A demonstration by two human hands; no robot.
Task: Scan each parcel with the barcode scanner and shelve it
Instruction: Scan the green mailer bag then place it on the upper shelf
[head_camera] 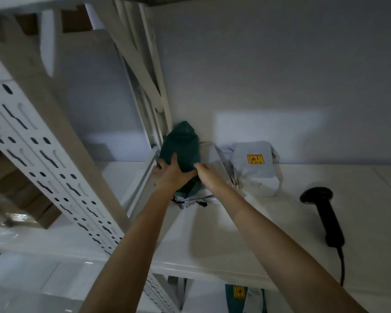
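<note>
A dark green soft plastic parcel [182, 147] stands on end at the back of a white metal shelf [246, 227], against the pale wall and beside the white slotted upright post [158, 123] at the shelf's left back corner. Both hands are on its lower half. The left hand [171, 175] wraps it from the left, thumb up across the green face and fingers curled behind, so that grip is closed round the parcel. The right hand [204, 170] lies against the parcel's right lower edge; its fingers are hidden behind the bag, and whether they curl round it or only press cannot be told.

Under the parcel's foot lies a crumpled grey-white mailer bag [194, 201] with dark markings too blurred to read. Just right of the hands sits a light grey plastic mailer parcel [254, 168], which bears a yellow sticker with red print [255, 159]; the writing is too small to make out.

Further right, well apart from the parcels, a black handheld barcode scanner [323, 213] lies on the shelf, head toward the wall, its cable trailing over the front edge. Bare shelf surface lies between the scanner and the arms, and runs on to the right.

On the level below, another green parcel with a yellow label [238, 294] shows near the bottom edge. At left, a perforated white shelf post [54, 168] crosses the view, with brown cardboard boxes [20, 199] behind it.
</note>
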